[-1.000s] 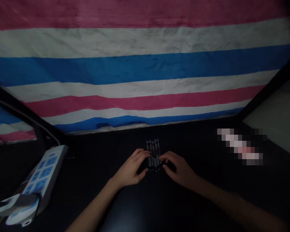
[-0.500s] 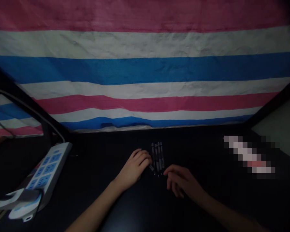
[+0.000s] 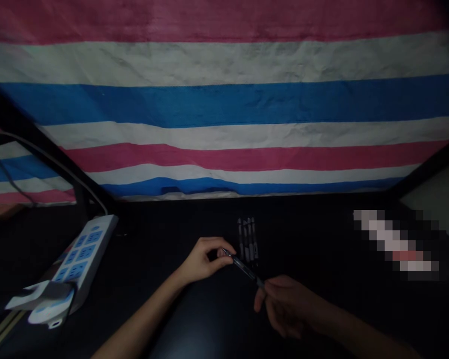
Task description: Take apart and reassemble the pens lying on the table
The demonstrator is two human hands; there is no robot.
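A dark pen (image 3: 246, 269) is held at a slant between my two hands, just in front of a row of pens. My left hand (image 3: 206, 257) pinches its upper left end between thumb and fingers. At the lower right end, the fingers of my right hand (image 3: 286, 301) are closed on the same pen. Several similar pens (image 3: 249, 242) lie side by side on the black tabletop (image 3: 164, 234), pointing away from me.
On the left lies a white power strip (image 3: 80, 259) with a plug and adapter (image 3: 41, 294) in its near end. A pixelated pale object (image 3: 391, 242) rests at the right. Striped red, white and blue sheeting (image 3: 247, 104) hangs behind the table.
Both hands have come to grip one pen, which now slants in front of the others. Before, my left hand touched the row and my right hand was beside it. The view has shifted slightly.
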